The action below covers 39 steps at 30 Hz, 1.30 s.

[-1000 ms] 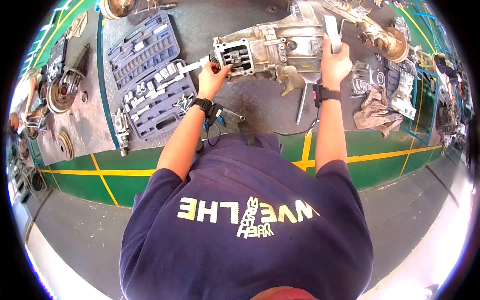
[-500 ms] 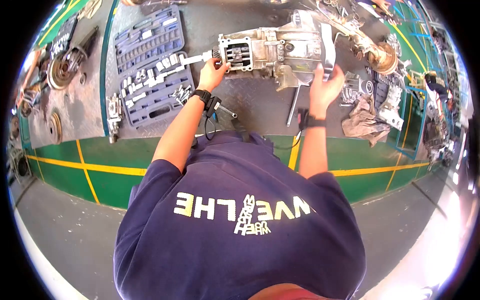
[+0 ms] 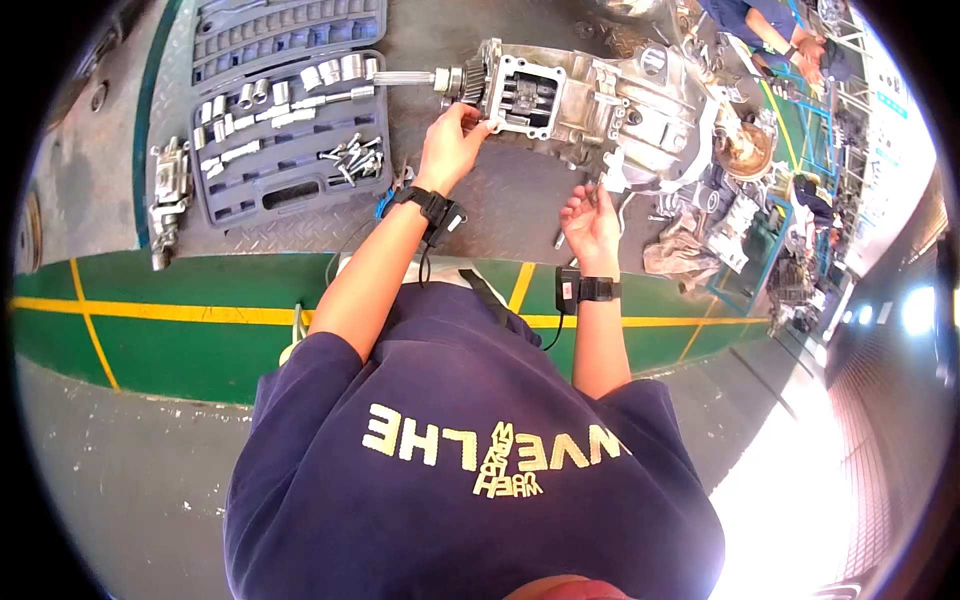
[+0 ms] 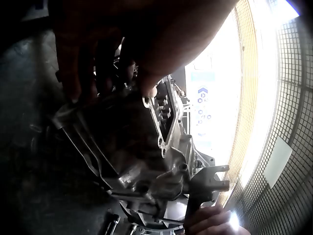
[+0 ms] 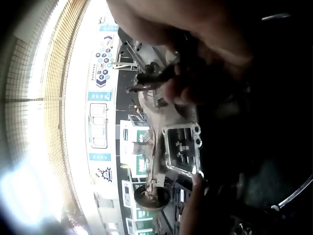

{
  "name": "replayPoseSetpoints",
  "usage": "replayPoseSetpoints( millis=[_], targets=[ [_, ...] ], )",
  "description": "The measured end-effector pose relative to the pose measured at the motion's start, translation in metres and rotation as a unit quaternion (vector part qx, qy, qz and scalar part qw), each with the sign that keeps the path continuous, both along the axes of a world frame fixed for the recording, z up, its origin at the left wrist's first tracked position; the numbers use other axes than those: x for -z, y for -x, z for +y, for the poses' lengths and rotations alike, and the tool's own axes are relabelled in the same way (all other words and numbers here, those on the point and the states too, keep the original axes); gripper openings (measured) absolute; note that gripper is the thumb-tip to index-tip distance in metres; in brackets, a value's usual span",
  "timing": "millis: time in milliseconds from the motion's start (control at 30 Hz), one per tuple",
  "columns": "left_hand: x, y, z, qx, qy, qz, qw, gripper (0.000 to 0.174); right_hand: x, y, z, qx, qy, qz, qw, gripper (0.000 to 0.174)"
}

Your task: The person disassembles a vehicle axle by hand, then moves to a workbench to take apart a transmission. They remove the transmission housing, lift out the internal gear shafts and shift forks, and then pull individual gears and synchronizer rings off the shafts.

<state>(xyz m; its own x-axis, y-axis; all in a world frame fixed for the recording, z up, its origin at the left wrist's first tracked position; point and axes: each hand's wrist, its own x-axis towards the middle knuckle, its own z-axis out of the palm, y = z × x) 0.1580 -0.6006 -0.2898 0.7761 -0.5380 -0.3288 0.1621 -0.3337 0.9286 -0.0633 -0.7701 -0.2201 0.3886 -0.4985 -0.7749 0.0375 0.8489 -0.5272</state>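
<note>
A metal gearbox housing (image 3: 640, 125) lies across the bench in the head view, a rectangular opening (image 3: 527, 95) in its upper face showing dark parts inside. From its left end stick out a toothed gear (image 3: 474, 82) and a long splined shaft (image 3: 405, 78). My left hand (image 3: 452, 145) grips that end, thumb on the opening's flange and fingers curled below. At the near side my right hand (image 3: 592, 225) pinches a forked metal bracket (image 3: 613, 172). The left wrist view shows the fork (image 4: 210, 181) standing just above the right hand's curled fingers (image 4: 210, 220).
Left of the housing lies a blue socket case (image 3: 235, 195) with sockets and bits; the shaft reaches its edge. A small metal casting (image 3: 172, 190) lies further left. On the right are a brown rag (image 3: 675, 250) and a round rusty hub (image 3: 745, 150). Another person (image 3: 780, 40) is beyond.
My right hand has left the housing's wide right end and moved down and left to the forked bracket. My left hand keeps its hold. The head view has shifted and turned.
</note>
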Motion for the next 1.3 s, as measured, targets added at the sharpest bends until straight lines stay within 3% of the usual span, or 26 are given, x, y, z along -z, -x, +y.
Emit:
replayPoseSetpoints(
  millis=[33, 67, 167, 300, 733, 933, 1067, 1167, 1233, 1300],
  targets=[
    [0.001, -0.002, 0.001, 0.006, 0.006, 0.001, 1.0, 0.039, -0.004, -0.006, 0.004, 0.021, -0.009, -0.026, 0.999, 0.031],
    [0.003, -0.003, 0.003, 0.012, 0.011, 0.004, 1.0, 0.039, -0.015, -0.018, 0.013, 0.058, 0.014, 0.023, 0.998, 0.028],
    [0.001, -0.006, 0.004, 0.021, 0.024, -0.003, 0.999, 0.039, -0.014, -0.015, 0.011, 0.053, -0.018, -0.02, 0.998, 0.027],
    [0.003, -0.009, 0.003, 0.03, 0.021, -0.017, 0.999, 0.039, -0.019, -0.025, 0.02, 0.064, 0.027, 0.035, 0.997, 0.028],
    [-0.003, -0.002, -0.001, 0.002, 0.01, -0.015, 1.0, 0.035, -0.011, -0.011, 0.012, -0.017, 0.033, 0.054, 0.998, 0.033],
    [-0.019, 0.009, -0.008, -0.022, -0.051, -0.027, 0.998, 0.034, -0.01, -0.002, 0.003, -0.107, 0.051, 0.033, 0.992, 0.04],
    [-0.025, 0.021, -0.013, -0.039, -0.093, -0.091, 0.991, 0.033, -0.034, 0.004, -0.013, -0.253, 0.074, 0.09, 0.96, 0.042],
    [-0.05, 0.032, -0.021, -0.05, -0.13, -0.28, 0.95, 0.034, -0.051, 0.029, -0.046, -0.347, 0.315, 0.118, 0.876, 0.029],
    [-0.078, 0.04, -0.031, -0.05, -0.097, -0.253, 0.961, 0.033, -0.058, 0.047, -0.081, -0.148, 0.432, 0.084, 0.886, 0.018],
    [-0.108, 0.055, -0.052, -0.033, -0.011, -0.163, 0.986, 0.029, -0.08, 0.048, -0.117, -0.055, 0.615, 0.183, 0.765, 0.02]
  ],
)
